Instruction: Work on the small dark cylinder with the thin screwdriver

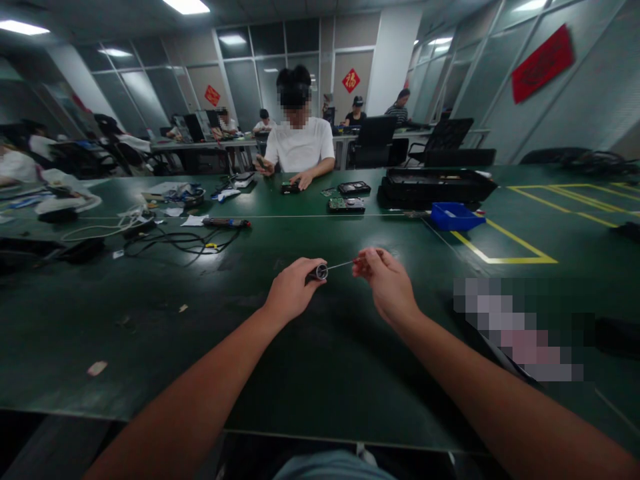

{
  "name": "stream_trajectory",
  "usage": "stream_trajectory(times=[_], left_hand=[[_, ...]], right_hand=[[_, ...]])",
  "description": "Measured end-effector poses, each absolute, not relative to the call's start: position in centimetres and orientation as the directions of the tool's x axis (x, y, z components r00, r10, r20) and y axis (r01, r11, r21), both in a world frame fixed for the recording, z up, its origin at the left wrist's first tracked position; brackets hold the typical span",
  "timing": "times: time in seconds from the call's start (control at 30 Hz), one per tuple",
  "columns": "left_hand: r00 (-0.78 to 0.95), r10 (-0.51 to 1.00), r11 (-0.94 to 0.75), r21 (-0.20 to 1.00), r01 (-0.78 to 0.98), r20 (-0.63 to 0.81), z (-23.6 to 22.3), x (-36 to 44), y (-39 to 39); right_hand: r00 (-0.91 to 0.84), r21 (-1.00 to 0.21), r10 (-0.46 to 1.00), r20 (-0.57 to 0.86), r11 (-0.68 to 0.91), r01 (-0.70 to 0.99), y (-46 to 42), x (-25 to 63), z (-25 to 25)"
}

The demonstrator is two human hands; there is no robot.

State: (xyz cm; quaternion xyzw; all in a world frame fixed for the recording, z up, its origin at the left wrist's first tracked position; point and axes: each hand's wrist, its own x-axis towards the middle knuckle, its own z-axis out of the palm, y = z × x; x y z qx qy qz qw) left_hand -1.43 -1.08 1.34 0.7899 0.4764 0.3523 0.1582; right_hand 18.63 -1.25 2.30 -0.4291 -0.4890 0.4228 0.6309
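Observation:
My left hand (291,288) is closed around a short dark cylinder (321,272) with a round silver rim, its end turned to the right and toward me. A thin straight metal rod (341,265) runs from beside that rim to the pinched fingers of my right hand (387,283). Whether its tip goes into the cylinder or only passes near it, I cannot tell. The fingers of my right hand hide the rod's other end. Both hands are held above the green tabletop (320,373).
Opposite sits a person in a white shirt (305,143), handling a dark device (290,188). Hard drives (347,205), a blue bin (455,217) and a long black casing (435,189) lie across the table. Cables (185,243) and an electric screwdriver (227,223) are at left.

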Motion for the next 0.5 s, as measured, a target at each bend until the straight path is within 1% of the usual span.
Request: stream_trajectory(times=[0.03, 0.07, 0.17, 0.33, 0.5], left_hand=[[0.294, 0.872, -0.482, 0.576, 0.660, 0.392, 1.3, -1.5, -1.1], [0.288, 0.882, -0.463, 0.569, 0.680, 0.374, 1.2, -1.5, -1.1], [0.287, 0.899, -0.432, 0.558, 0.708, 0.332, 0.9, -1.5, -1.0], [0.284, 0.902, -0.426, 0.568, 0.704, 0.325, 0.7, -1.3, -1.0], [0.298, 0.895, -0.444, 0.582, 0.681, 0.332, 0.9, -1.2, -1.1]], right_hand=[[0.185, -0.959, 0.959, 0.217, 0.244, -0.141, -0.9, 18.8, 2.1], [0.208, -0.961, 0.955, 0.212, 0.242, -0.132, -0.7, 18.9, 1.9], [0.247, -0.960, 0.933, 0.263, 0.279, -0.032, -0.6, 19.1, 1.9], [0.195, -0.932, 0.912, 0.360, 0.345, 0.107, -1.6, 18.5, 2.6], [0.154, -0.902, 0.899, 0.411, 0.376, 0.210, -2.2, 18.2, 2.9]])
